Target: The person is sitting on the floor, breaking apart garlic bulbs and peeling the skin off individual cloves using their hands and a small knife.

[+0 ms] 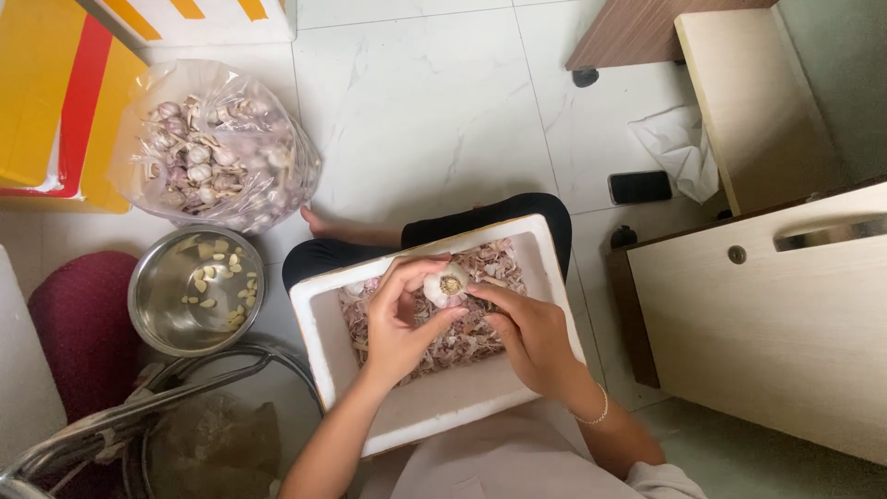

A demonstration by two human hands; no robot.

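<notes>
A round, papery white garlic bulb (pixel 445 285) sits root end up between both hands, just above a white foam tray (pixel 319 323). The left hand (pixel 399 319) curls around it from the left with fingers and thumb pressed against its skin, and the right hand (pixel 528 334) pinches its right edge with the fingertips, a thin bracelet (pixel 596 414) at the wrist. The tray is rectangular, thick-walled and matte, resting on the person's lap and filled with a rustling heap of pinkish garlic skins (pixel 462 337). To the left on the pale marble floor (pixel 434 120) stands a shiny round steel bowl (pixel 152 296) holding a few peeled cloves (pixel 222 277), and behind it a crinkled clear plastic bag (pixel 214 148) bulges with whole bulbs. A flat black phone (pixel 639 188) lies well apart to the right.
</notes>
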